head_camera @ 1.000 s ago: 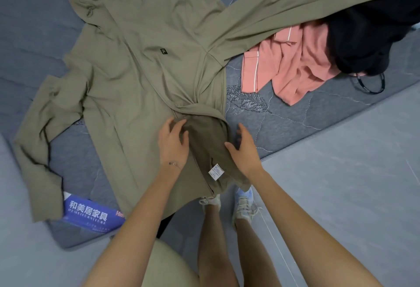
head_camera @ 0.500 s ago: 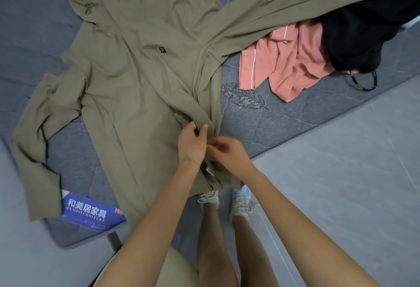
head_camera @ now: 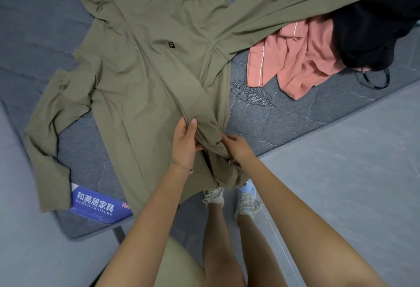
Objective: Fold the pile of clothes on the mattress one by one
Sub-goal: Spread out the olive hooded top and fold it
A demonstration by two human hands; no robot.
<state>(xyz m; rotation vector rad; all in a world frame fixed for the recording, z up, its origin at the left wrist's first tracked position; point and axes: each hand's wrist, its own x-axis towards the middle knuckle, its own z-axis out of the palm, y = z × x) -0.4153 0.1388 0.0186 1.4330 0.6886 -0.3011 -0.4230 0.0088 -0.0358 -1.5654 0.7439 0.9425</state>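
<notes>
Grey floor (head_camera: 352, 173) fills the right side, and a grey quilted mattress (head_camera: 284, 113) lies on it. Spread across that mattress is the olive hooded jacket (head_camera: 141, 77), front up, hood away from the person, one sleeve crumpled on its left, the other stretched off to the upper right. That long sleeve lies over a pink garment (head_camera: 302, 59) with white piping, heaped just right of the jacket. A black garment (head_camera: 375, 29) sits beyond the pink one, farther right. Below the jacket's left sleeve a blue label (head_camera: 95, 204) on the mattress edge reads "和美居家具" over "HEMEIFURNITURE". Now the hands, both low on the jacket's front opening! The left hand (head_camera: 185, 143) is clenched on the front edge, thumb pointing up. The right hand (head_camera: 236, 146), just beside it, pinches a bunched fold of the jacket's other front panel, fingers curled in. On the jacket's chest there's a small black "F" logo (head_camera: 171, 45). A thin bracelet (head_camera: 181, 166) circles the left wrist.
</notes>
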